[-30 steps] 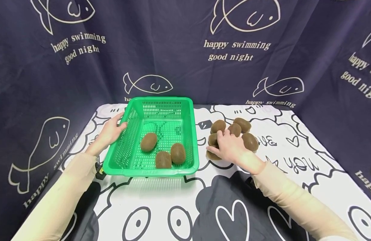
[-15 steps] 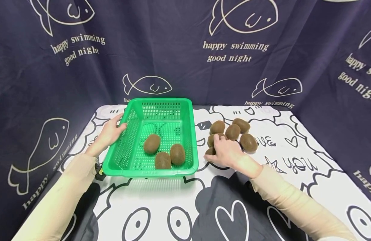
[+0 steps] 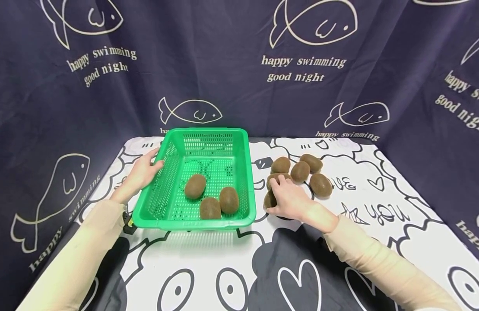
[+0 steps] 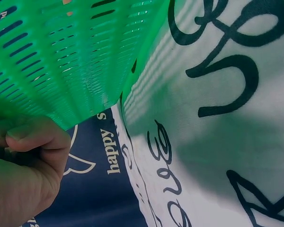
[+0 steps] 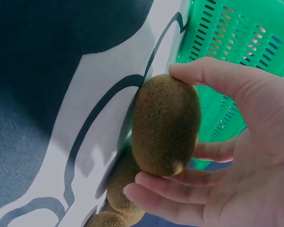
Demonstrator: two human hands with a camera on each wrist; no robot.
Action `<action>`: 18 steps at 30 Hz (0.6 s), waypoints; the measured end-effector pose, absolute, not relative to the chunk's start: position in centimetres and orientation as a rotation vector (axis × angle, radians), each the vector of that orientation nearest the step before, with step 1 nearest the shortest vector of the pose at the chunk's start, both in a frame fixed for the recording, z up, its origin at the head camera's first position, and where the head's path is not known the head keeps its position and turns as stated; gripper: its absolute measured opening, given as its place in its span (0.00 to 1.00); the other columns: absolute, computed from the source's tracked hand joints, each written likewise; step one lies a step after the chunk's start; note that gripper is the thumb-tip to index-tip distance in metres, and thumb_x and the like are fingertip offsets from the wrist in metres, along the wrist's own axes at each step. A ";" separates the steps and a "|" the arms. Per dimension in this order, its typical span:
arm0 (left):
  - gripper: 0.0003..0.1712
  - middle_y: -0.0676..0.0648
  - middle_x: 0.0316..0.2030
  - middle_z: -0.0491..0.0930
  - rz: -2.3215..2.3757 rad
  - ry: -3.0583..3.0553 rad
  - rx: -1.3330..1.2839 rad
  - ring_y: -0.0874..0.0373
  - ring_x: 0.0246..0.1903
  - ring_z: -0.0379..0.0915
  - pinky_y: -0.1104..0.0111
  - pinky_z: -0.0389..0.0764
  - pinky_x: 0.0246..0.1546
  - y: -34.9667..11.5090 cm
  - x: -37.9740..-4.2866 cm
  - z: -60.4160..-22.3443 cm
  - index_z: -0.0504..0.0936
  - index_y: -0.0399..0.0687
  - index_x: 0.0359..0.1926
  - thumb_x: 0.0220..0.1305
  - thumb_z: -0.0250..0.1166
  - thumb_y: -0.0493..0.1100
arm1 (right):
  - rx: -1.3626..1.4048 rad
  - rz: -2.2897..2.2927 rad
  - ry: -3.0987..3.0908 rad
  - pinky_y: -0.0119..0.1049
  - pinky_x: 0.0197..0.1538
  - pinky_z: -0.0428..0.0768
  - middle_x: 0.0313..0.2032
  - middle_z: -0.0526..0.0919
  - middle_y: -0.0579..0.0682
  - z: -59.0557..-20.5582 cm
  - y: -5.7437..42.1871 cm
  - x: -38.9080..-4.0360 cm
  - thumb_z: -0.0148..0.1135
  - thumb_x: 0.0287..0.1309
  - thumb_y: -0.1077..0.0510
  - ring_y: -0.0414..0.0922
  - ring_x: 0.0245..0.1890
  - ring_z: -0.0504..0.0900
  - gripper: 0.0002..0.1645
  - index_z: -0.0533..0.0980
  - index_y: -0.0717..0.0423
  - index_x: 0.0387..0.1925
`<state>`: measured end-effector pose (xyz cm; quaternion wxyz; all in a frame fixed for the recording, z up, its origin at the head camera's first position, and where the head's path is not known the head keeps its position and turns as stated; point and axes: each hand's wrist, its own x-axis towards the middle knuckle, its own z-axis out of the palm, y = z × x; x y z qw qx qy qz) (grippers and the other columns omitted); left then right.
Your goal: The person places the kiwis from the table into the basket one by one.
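With the thumb over its left rim, my left hand (image 3: 143, 169) grips a green plastic basket (image 3: 194, 223). Three brown kiwis lie inside, one (image 3: 195, 186) near the middle and two side by side toward the front right. To the basket's right, my right hand (image 3: 289, 199) holds a kiwi (image 5: 165, 125) between the thumb at one end and fingertips at the other, low over the tabletop. Another kiwi (image 3: 277, 177) lies just behind it, partly covered by the fingers. In the left wrist view the left fingers (image 4: 33, 137) are curled beneath the green mesh wall.
More loose kiwis lie behind and right of my right hand, including one (image 3: 280, 165) at the back and one (image 3: 321, 185) at the right. The table has a white and black patterned cloth (image 3: 200, 255). A dark blue curtain (image 3: 239, 65) hangs behind it.
My right hand has shifted left and toward me, from over the pile onto the nearest kiwi, uncovering others. One kiwi in the basket has rolled slightly right. The left hand stays put.
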<state>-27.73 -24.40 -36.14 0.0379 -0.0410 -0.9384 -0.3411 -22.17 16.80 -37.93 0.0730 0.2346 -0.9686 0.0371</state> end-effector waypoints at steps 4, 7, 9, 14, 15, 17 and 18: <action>0.35 0.29 0.68 0.61 -1.047 -2.875 -0.128 0.34 0.55 0.74 0.47 0.74 0.56 -24.4 -27.6 -36.1 0.52 0.39 0.74 0.69 0.48 0.44 | 0.753 0.136 -2.860 0.52 0.38 0.80 0.40 0.75 0.59 -37.7 16.8 -22.2 0.75 0.32 0.46 0.58 0.40 0.77 0.37 0.71 0.60 0.43; 0.35 0.28 0.68 0.61 -1.041 -2.877 -0.136 0.33 0.55 0.74 0.47 0.73 0.57 -24.4 -27.6 -36.1 0.52 0.38 0.74 0.69 0.48 0.43 | 0.777 0.150 -2.840 0.50 0.37 0.80 0.40 0.74 0.57 -37.4 16.8 -22.3 0.73 0.32 0.46 0.56 0.39 0.77 0.38 0.71 0.60 0.46; 0.35 0.28 0.68 0.61 -1.035 -2.877 -0.139 0.34 0.54 0.75 0.47 0.74 0.57 -24.4 -27.6 -36.1 0.52 0.38 0.74 0.69 0.48 0.43 | 0.791 0.158 -2.823 0.49 0.35 0.80 0.40 0.73 0.57 -37.0 16.8 -22.4 0.73 0.33 0.46 0.55 0.38 0.76 0.39 0.71 0.61 0.48; 0.35 0.28 0.67 0.62 -1.032 -2.881 -0.129 0.34 0.52 0.76 0.46 0.73 0.57 -24.4 -27.6 -36.0 0.52 0.39 0.74 0.70 0.48 0.44 | 0.824 0.215 -2.745 0.49 0.37 0.80 0.44 0.74 0.57 -35.7 16.9 -22.9 0.74 0.34 0.46 0.54 0.40 0.76 0.44 0.70 0.62 0.54; 0.35 0.28 0.67 0.62 -1.030 -2.881 -0.129 0.34 0.52 0.76 0.46 0.73 0.57 -24.4 -27.6 -36.0 0.52 0.39 0.74 0.70 0.48 0.44 | 0.829 0.230 -2.726 0.50 0.38 0.80 0.45 0.74 0.58 -35.4 17.0 -23.0 0.74 0.34 0.47 0.54 0.41 0.76 0.45 0.70 0.63 0.54; 0.35 0.28 0.68 0.61 -1.030 -2.879 -0.131 0.34 0.53 0.75 0.46 0.73 0.57 -24.4 -27.6 -36.1 0.52 0.38 0.74 0.70 0.48 0.44 | 0.843 0.263 -2.688 0.50 0.39 0.81 0.46 0.74 0.58 -34.8 17.0 -23.2 0.74 0.34 0.47 0.54 0.43 0.77 0.45 0.69 0.63 0.55; 0.35 0.28 0.68 0.61 -1.032 -2.879 -0.131 0.34 0.53 0.75 0.46 0.74 0.57 -24.4 -27.6 -36.1 0.52 0.38 0.74 0.69 0.48 0.44 | 0.848 0.277 -2.672 0.50 0.40 0.81 0.47 0.74 0.57 -34.6 17.1 -23.3 0.73 0.35 0.48 0.54 0.43 0.77 0.45 0.69 0.63 0.55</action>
